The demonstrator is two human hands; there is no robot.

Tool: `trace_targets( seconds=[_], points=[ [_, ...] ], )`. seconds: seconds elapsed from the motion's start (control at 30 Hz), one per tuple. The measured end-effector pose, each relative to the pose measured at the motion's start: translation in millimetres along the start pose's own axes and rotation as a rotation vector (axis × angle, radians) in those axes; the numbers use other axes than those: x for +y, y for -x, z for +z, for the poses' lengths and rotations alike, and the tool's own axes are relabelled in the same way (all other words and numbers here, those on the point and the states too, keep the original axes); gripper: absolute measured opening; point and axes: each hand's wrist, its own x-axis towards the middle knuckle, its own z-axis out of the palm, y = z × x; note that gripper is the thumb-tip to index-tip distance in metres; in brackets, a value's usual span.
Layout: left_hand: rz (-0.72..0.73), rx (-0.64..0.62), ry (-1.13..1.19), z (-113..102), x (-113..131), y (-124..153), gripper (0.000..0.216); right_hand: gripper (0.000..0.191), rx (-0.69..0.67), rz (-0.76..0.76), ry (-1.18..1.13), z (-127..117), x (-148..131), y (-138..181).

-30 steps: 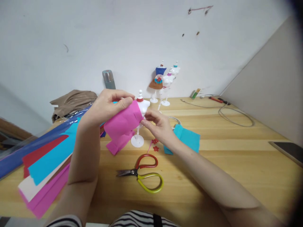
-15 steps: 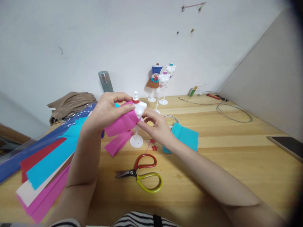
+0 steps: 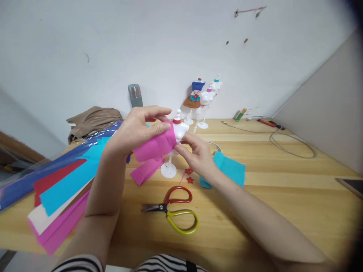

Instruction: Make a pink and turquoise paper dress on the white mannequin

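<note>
A small white mannequin point(image 3: 180, 130) with a red neck band stands tilted on its round white base point(image 3: 168, 170). My left hand point(image 3: 138, 126) grips a pink strip of fabric point(image 3: 155, 145) by its upper edge, thumb in front, holding its end against the mannequin's side. From the right, my right hand point(image 3: 197, 153) closes around the mannequin's waist. Its thumb touches the strip's lower corner, and its other fingertips are hidden behind the figure. Another pink fabric piece point(image 3: 146, 170) lies below the strip. Red flower-shaped pieces point(image 3: 190, 180) lie right of the base.
Scissors point(image 3: 163, 207) with red and yellow handles lie in front. Coloured fabric strips point(image 3: 68, 189) spread at left. Turquoise fabric point(image 3: 231, 170) lies right. Behind are dressed and bare mannequins point(image 3: 207, 97), a flask point(image 3: 135, 95), brown cloth point(image 3: 95, 119) and a cable point(image 3: 295, 153).
The whole view has shifted, so most things appear further right. The mannequin's top leans more to the right, and my left index finger has lifted off the strip's upper edge.
</note>
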Motion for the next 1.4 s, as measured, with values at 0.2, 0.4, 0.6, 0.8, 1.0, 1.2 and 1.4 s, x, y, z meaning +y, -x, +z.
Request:
trace_targets(
  seconds=[0.2, 0.4, 0.6, 0.8, 1.0, 1.2, 1.4],
  points=[
    [-0.134, -0.075, 0.004, -19, -8, 0, 0.03, 0.015, 0.0, -0.014, -0.007, 1, 5, 0],
    [-0.211, 0.041, 0.002, -33, -3, 7, 0.018, 0.019, 0.011, 0.043, -0.047, 2, 14, 0],
    [-0.112, 0.183, 0.063, -35, 0, 11, 0.019, 0.018, 0.059, 0.05, -0.064, 7, 16, 3],
    [-0.143, 0.273, 0.125, -30, -9, 4, 0.013, 0.018, 0.18, 0.143, -0.19, -7, 19, -7],
    [-0.128, 0.345, 0.242, -16, -8, 2, 0.018, 0.026, 0.176, 0.371, -0.597, -26, 23, -22],
    [-0.098, 0.121, 0.172, 11, 6, 4, 0.014, 0.021, 0.002, 0.539, -0.826, -25, 24, -22],
    [0.215, 0.03, -0.084, 19, 10, 8, 0.023, 0.021, -0.104, 0.554, -0.919, -25, 21, -19]
  ],
)
